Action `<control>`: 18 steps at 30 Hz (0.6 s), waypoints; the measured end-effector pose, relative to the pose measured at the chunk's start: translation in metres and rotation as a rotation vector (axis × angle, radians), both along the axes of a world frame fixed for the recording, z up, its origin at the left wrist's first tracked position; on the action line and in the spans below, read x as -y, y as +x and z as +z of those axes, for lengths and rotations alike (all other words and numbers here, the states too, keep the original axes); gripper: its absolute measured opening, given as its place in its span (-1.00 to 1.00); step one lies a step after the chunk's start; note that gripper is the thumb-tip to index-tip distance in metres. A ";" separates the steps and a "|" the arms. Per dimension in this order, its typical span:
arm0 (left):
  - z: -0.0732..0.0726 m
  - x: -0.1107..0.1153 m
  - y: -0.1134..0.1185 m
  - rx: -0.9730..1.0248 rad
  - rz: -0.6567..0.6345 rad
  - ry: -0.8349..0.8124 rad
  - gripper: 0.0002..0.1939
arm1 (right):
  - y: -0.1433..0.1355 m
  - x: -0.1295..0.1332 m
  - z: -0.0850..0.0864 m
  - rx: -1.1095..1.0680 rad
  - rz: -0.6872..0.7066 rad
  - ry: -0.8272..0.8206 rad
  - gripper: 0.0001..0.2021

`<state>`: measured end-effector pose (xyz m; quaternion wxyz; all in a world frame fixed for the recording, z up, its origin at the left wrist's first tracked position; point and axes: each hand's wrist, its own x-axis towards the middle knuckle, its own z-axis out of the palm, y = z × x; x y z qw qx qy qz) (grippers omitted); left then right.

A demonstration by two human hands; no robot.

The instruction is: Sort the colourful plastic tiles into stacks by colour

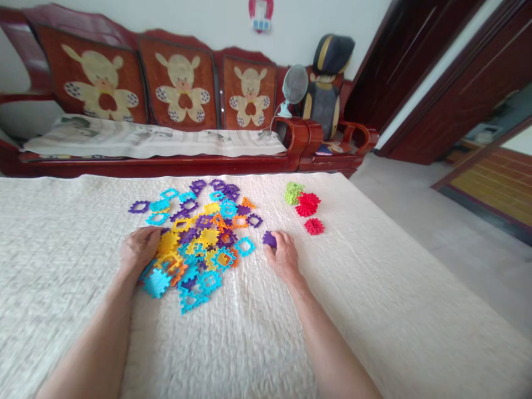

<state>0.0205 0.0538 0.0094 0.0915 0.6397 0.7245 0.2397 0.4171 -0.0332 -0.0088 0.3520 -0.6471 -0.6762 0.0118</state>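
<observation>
A loose pile of interlocking plastic tiles point(208, 238) in yellow, blue, purple and orange lies on the cream quilted cloth. At its left edge, my left hand point(140, 247) has its fingers closed on a purple tile point(165, 230), mostly hidden by the fingers and a yellow tile point(168, 243). To the right of the pile, my right hand point(285, 256) pinches a purple tile point(270, 239) between thumb and fingers, just above or on the cloth. Beyond that hand sit a stack of lime-green tiles point(293, 193) and two groups of red tiles point(308, 204).
The cloth-covered table point(374, 310) stretches around the tiles. Behind it stands a wooden sofa point(166, 165) with bear-patterned cushions point(183, 83). A small fan point(294, 86) stands by the sofa's right arm, next to a chair point(326, 105).
</observation>
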 end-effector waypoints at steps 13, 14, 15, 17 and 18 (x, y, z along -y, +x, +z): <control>-0.005 -0.004 -0.006 0.008 0.009 0.007 -0.60 | -0.008 0.000 0.005 -0.054 -0.090 0.060 -0.40; -0.006 -0.005 -0.007 0.006 0.012 -0.001 -0.60 | -0.009 -0.001 0.004 -0.044 -0.114 0.051 -0.41; -0.007 -0.006 -0.009 0.000 0.014 -0.017 -0.59 | -0.009 -0.001 0.004 -0.034 -0.139 0.037 -0.41; -0.009 -0.008 -0.012 -0.014 0.028 -0.054 -0.56 | -0.010 -0.001 0.003 -0.021 -0.177 0.002 -0.42; -0.010 -0.010 -0.014 -0.023 0.040 -0.075 -0.55 | -0.010 -0.001 0.003 -0.015 -0.189 -0.016 -0.42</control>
